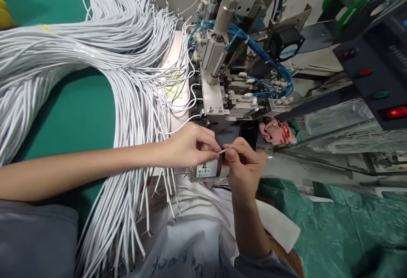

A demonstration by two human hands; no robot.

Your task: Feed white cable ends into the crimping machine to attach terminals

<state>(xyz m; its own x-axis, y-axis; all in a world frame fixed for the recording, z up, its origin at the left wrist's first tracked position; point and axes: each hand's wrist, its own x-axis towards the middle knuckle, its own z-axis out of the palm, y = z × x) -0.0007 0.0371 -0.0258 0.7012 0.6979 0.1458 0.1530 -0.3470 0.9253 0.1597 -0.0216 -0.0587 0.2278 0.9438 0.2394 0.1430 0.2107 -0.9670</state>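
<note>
1. Wire (226,149), thin and pale, is running between the left hand (192,145) and the right hand (244,165), near the machine (212,95).
2. The left hand is pinching it, thumb closed against fingers.
3. The right hand is pinching its end between thumb and forefinger.
4. White cables (133,100) are lying heaped across the green table (92,108), beside the machine.

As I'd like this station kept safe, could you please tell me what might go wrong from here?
The left hand and right hand hold a thin white wire, which might slip or bend. The machine stands close by, perhaps a pinch hazard. The piled white cables overlap and could tangle.
</note>
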